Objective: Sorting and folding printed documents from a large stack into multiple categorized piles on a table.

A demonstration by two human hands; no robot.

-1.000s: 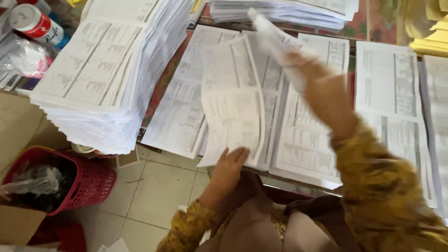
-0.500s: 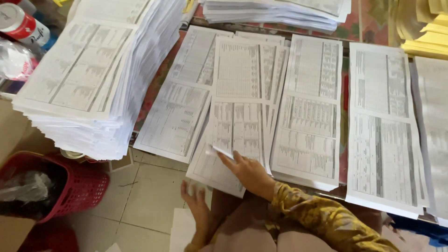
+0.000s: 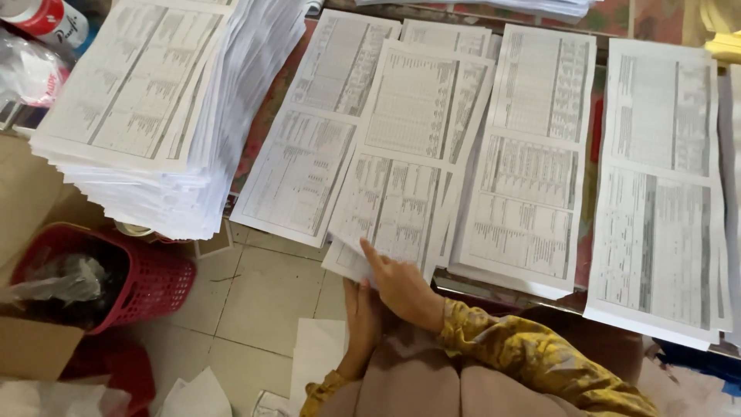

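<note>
While the right hand (image 3: 401,284) pinches the middle stack's (image 3: 409,162) near corner, the left hand (image 3: 361,309) supports underneath — its grip hidden. The overhanging sheets could slide floorward if tugged unevenly.

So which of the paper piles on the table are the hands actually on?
The middle pile, second from the left of the flat ones. Both the right hand and left hand grip its near edge, which overhangs the table; the others lie untouched.
</note>
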